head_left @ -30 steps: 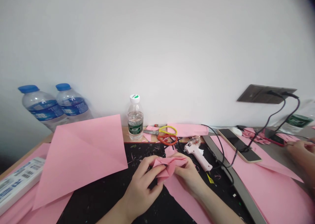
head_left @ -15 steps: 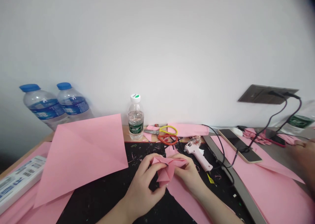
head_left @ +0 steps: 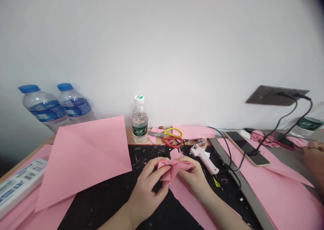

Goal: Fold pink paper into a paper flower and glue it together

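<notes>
A folded piece of pink paper [head_left: 169, 174] is held over the black mat [head_left: 101, 203], its pleated faces turned up. My left hand [head_left: 151, 186] grips its left side, with the thumb below and the fingers along the top edge. On the right side, my right hand [head_left: 193, 176] pinches the paper between thumb and fingers. Some fingertips are hidden behind the folds. Beneath my right hand and forearm lies a long pink sheet [head_left: 187, 203]. Just beyond the hands are a pale pink glue gun [head_left: 206, 161] and scissors [head_left: 172, 138] with yellow and orange handles.
A water bottle [head_left: 139, 122] stands by the wall. Large pink sheets [head_left: 88, 155] and a white box [head_left: 22, 182] lie left, before two blue-capped bottles [head_left: 73, 103]. A phone [head_left: 246, 148], black cables [head_left: 275, 123] and another person's hand [head_left: 314, 159] are at right.
The lower part of the folded paper has tilted or folded up a little, so less of its front face shows. Both hands keep their grip in nearly the same place.
</notes>
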The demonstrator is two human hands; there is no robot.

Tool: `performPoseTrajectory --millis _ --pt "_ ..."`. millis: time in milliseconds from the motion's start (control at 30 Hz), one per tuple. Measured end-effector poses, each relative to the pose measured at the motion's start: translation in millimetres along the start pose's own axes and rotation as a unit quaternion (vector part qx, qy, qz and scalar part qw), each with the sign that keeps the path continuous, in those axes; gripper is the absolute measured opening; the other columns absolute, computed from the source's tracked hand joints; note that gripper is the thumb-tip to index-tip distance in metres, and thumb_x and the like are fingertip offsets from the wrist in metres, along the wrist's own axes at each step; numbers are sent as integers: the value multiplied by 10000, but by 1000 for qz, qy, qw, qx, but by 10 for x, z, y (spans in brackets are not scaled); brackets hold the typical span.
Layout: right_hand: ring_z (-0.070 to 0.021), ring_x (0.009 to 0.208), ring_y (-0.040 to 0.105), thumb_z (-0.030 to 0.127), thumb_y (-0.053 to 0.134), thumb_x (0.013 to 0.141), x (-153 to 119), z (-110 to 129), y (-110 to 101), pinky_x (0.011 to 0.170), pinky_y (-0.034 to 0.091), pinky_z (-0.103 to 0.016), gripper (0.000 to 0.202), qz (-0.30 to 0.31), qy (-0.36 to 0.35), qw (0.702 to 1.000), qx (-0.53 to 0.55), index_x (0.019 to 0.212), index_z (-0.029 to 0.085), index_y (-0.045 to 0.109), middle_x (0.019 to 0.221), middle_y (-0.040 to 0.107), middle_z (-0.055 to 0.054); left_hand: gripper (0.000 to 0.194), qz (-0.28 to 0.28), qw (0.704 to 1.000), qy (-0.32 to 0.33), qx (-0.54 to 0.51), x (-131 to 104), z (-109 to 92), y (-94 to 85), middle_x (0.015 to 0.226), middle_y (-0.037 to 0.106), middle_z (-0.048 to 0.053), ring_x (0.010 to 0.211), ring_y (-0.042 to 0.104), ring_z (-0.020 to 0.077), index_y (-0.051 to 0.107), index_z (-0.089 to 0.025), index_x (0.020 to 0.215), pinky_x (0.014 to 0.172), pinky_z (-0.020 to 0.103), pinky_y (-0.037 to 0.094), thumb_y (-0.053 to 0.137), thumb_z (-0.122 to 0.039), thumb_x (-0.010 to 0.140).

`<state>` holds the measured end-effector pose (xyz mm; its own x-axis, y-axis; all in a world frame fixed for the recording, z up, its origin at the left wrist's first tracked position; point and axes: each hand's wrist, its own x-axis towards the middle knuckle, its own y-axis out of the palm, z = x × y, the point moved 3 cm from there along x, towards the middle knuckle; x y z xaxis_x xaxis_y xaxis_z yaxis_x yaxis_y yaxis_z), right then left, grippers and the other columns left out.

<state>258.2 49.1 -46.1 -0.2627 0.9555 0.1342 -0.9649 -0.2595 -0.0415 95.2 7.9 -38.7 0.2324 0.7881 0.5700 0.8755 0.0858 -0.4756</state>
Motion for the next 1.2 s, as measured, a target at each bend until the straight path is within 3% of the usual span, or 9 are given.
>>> performPoseTrajectory --millis 300,433,600,833,1033,1133,1200 --pt "-227 838 626 197 604 790 -54 130 52 781 467 -337 132 2 -35 998 -52 884 218 695 890 700 -55 327 -24 998 -24 -51 48 -36 -33 1109 544 79 1038 530 204 610 -205 1077 913 330 434 535 -59 794" --pt "-212 771 618 209 638 757 -65 90 79 707 476 -310 100 4 -14 998 -55 840 195 693 829 693 -46 198 -29 989 -93 -109 103 -16 -72 982 596 50 923 570 189 666 -198 929 825 299 454 548 -103 801" --pt "-188 654 604 247 681 711 -52 -16 117 574 467 -277 138 -3 58 998 -19 819 163 692 753 681 -35 78 -24 926 -270 -263 110 164 5 798 609 10 757 587 168 599 -165 833 646 245 465 617 -208 771" --pt "-245 782 643 286 696 698 -36 12 126 667 511 -337 225 -11 96 995 1 890 169 698 862 707 -62 656 -17 855 -345 -386 75 237 107 692 656 -24 622 628 154 293 -216 1264 591 247 478 669 -206 726" --pt "-228 839 640 280 681 719 -12 -14 94 709 507 -323 262 -5 80 996 31 959 187 632 932 692 -60 618 -19 840 -378 -388 82 262 64 721 669 -3 688 645 175 399 -186 1250 635 267 489 692 -223 706" --pt "-200 793 642 286 678 725 -9 -33 78 683 496 -291 260 -19 74 995 65 942 189 572 874 692 -41 544 -46 819 -390 -418 90 266 53 861 692 35 808 646 185 469 -184 1205 714 282 493 693 -243 713" --pt "-182 725 636 300 677 727 -12 -36 72 640 484 -270 218 -28 72 994 77 870 190 553 791 685 -17 448 -31 800 -389 -457 92 237 74 962 685 63 886 633 197 524 -171 1149 773 305 489 674 -264 737"
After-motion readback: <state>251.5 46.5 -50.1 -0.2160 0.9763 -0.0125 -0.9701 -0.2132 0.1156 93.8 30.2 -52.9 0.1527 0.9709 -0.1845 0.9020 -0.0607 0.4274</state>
